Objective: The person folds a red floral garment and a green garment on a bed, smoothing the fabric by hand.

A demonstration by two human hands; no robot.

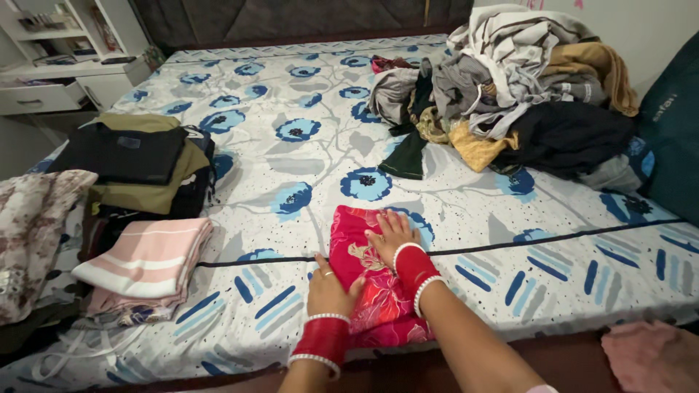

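A folded red and pink flowered cloth (378, 298) lies near the front edge of the bed (306, 160). My right hand (392, 234) rests flat on its upper part, fingers spread. My left hand (328, 287) lies on the sheet at the cloth's left edge, thumb touching it. Both wrists wear red bangles with white rims.
A heap of unfolded clothes (510, 87) fills the far right of the bed. Stacks of folded clothes sit at the left: a pink striped one (149, 262), dark and olive ones (138, 164), a patterned one (33, 233). A white drawer unit (65, 80) stands beyond. A pink cloth (648, 356) lies at lower right.
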